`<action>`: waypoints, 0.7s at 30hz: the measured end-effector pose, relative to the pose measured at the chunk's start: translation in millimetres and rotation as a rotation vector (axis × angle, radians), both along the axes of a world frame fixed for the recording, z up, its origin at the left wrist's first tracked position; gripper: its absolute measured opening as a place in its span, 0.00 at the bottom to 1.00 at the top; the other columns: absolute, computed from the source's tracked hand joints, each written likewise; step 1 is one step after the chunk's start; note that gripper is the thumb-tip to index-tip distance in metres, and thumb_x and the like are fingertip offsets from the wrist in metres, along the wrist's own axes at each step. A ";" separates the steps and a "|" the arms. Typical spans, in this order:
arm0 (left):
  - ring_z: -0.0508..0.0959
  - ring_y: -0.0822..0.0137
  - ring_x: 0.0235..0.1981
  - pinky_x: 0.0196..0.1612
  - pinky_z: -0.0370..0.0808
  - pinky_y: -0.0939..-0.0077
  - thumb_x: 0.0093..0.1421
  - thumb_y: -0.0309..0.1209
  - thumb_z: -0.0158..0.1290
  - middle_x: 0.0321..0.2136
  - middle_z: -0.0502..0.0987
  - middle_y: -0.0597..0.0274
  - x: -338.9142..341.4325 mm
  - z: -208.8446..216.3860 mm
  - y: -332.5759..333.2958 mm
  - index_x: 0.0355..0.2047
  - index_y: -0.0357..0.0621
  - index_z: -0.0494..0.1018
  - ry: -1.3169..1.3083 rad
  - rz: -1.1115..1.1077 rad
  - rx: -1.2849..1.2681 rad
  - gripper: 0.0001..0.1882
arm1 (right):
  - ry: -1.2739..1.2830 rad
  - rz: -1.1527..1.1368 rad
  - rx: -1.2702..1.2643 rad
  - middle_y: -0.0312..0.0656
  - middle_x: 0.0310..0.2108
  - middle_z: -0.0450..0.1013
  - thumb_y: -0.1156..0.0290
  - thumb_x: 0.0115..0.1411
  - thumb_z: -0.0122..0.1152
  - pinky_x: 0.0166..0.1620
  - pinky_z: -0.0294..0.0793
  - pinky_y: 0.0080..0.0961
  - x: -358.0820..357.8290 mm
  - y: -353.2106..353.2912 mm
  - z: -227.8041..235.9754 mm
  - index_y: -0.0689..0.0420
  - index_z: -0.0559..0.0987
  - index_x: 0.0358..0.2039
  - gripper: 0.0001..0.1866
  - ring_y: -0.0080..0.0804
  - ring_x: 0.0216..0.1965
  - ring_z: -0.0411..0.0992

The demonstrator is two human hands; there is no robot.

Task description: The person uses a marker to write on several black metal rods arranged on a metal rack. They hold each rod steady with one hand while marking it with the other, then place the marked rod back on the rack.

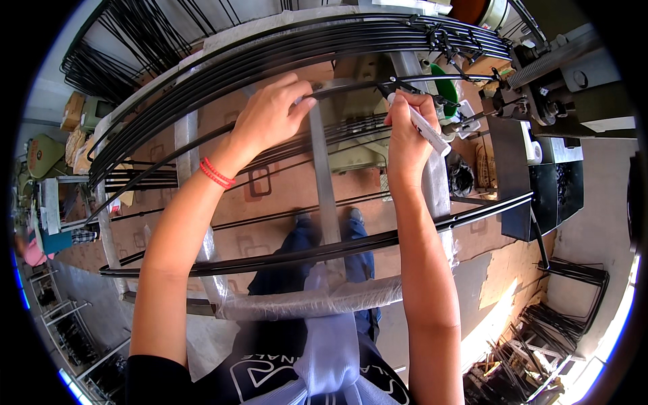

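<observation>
My left hand (273, 116), with a red bead bracelet (216, 173) on its wrist, is closed round a thin black rod (347, 86). This rod curves across the frame toward the machine at the right. Between the fingers of my right hand (413, 138) is a white marker pen (426, 129), slanted with its upper end toward the rod. Beside that end sits a small black fitting (388, 88) on the rod; whether the pen touches it I cannot tell.
Several black rods (270, 50) lie bundled along the far side of a plastic-wrapped frame (310, 302). More rods (337, 253) cross its near side. At the right stands a machine (584, 74) with a spring; a green bucket (443, 86) is beyond my right hand.
</observation>
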State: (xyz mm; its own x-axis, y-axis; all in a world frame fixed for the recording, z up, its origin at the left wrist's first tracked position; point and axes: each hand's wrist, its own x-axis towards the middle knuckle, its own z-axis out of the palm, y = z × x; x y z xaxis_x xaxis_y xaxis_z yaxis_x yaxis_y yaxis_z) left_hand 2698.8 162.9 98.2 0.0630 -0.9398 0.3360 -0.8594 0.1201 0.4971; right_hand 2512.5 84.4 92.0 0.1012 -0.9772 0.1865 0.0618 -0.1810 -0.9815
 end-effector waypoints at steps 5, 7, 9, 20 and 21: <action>0.72 0.50 0.28 0.29 0.68 0.61 0.54 0.29 0.52 0.25 0.69 0.54 -1.7 4.5 -0.2 0.29 0.38 0.70 -0.033 0.032 0.064 0.07 | -0.006 0.005 -0.002 0.34 0.18 0.68 0.75 0.54 0.53 0.24 0.61 0.14 0.3 -0.1 -0.9 0.65 0.74 0.27 0.06 0.15 0.20 0.61; 0.72 0.50 0.28 0.29 0.68 0.61 0.54 0.30 0.52 0.25 0.69 0.54 -1.6 4.5 0.3 0.29 0.38 0.71 -0.036 0.031 0.061 0.07 | -0.010 0.008 -0.007 0.34 0.18 0.68 0.75 0.54 0.53 0.24 0.61 0.14 0.8 0.9 -0.6 0.65 0.74 0.27 0.06 0.14 0.19 0.61; 0.72 0.50 0.28 0.29 0.68 0.61 0.54 0.29 0.52 0.25 0.69 0.54 -1.5 4.8 0.4 0.29 0.38 0.71 -0.037 0.033 0.062 0.07 | -0.020 0.013 -0.002 0.34 0.17 0.68 0.75 0.54 0.53 0.24 0.61 0.14 0.8 1.4 -0.1 0.64 0.74 0.27 0.05 0.15 0.19 0.61; 0.72 0.50 0.28 0.30 0.69 0.61 0.54 0.30 0.52 0.25 0.69 0.54 -1.8 4.6 -0.2 0.29 0.38 0.71 -0.046 0.028 0.051 0.07 | -0.019 0.041 0.012 0.34 0.19 0.69 0.75 0.54 0.54 0.25 0.62 0.14 0.9 2.8 -0.5 0.64 0.73 0.27 0.05 0.15 0.20 0.62; 0.72 0.50 0.28 0.30 0.69 0.61 0.54 0.30 0.52 0.25 0.69 0.54 -1.8 4.6 -0.2 0.29 0.38 0.71 -0.051 0.028 0.051 0.07 | -0.009 0.045 0.009 0.34 0.19 0.69 0.75 0.54 0.54 0.25 0.62 0.14 1.3 3.6 -0.1 0.63 0.73 0.27 0.05 0.15 0.21 0.62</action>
